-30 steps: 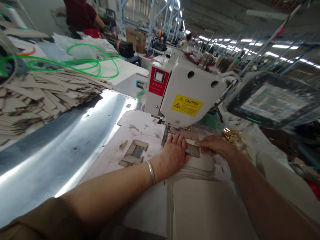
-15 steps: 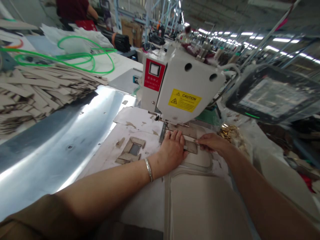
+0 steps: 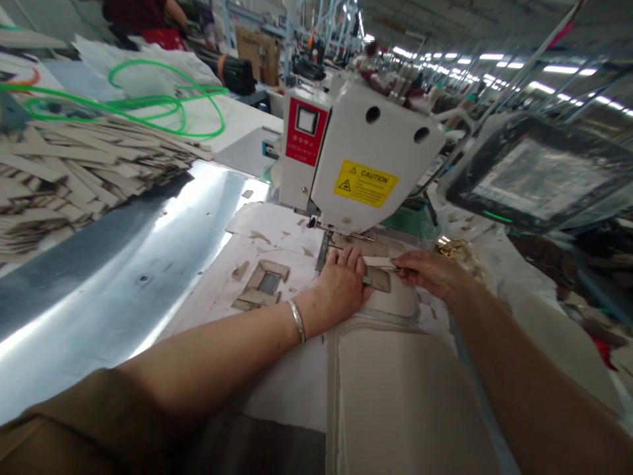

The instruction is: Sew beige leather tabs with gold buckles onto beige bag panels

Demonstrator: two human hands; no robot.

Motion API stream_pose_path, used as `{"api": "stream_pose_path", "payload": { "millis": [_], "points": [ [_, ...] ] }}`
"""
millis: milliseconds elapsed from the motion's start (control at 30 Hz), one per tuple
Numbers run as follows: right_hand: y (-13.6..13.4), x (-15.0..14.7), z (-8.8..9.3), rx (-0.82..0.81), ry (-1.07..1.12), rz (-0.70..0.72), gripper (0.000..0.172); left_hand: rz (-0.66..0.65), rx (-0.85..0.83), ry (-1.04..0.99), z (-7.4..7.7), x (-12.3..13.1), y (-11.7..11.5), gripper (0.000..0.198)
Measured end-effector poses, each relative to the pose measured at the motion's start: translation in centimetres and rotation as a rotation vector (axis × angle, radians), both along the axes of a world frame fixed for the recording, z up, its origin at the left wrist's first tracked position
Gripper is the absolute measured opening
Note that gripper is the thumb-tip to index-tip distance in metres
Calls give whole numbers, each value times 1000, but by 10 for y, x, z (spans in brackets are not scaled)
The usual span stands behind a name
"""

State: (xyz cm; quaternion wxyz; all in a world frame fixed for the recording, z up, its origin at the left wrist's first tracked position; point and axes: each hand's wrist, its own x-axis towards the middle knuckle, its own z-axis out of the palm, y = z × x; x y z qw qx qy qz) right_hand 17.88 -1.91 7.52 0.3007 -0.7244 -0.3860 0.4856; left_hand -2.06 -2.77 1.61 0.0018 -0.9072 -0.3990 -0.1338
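Observation:
Under the head of a white sewing machine (image 3: pixel 378 145) lies a beige panel (image 3: pixel 395 300) with a brown rectangular area. My left hand (image 3: pixel 343 287) rests palm down on its left part, fingers stretched forward, a metal bracelet on the wrist. From the right, my right hand (image 3: pixel 430 272) pinches the end of a narrow light strip (image 3: pixel 378 262), which runs across the panel toward my left fingers. Left of my hands, a brown frame-shaped piece (image 3: pixel 262 285) lies on the white work surface.
A stack of beige panels (image 3: pixel 395 396) lies nearest me. Many strips (image 3: pixel 74 171) are piled at left, by a green hose (image 3: pixel 198 132). A dark-framed screen (image 3: pixel 544 175) and metal pieces in a bag (image 3: pixel 457 251) are at right. A person (image 3: pixel 143 16) is far back.
My right hand has lifted slightly with the strip, whose right end now stands a little off the panel. My left hand stays on the panel. The view has shifted slightly.

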Motion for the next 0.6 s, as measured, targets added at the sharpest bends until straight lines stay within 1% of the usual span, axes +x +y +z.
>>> {"api": "stream_pose_path", "payload": {
  "millis": [100, 167, 367, 600],
  "points": [
    [0, 5, -9, 8, 8, -8, 27, -1, -1, 2, 0, 0, 0, 62],
    [1, 8, -12, 2, 29, -23, 26, -3, -11, 5, 1, 0, 0, 62],
    [5, 11, -9, -58, 59, -58, 16, 1, -41, 18, 4, 1, 0, 64],
    [5, 12, -13, -20, 52, -87, 14, -3, -50, 22, 4, 1, 0, 64]
  ]
}}
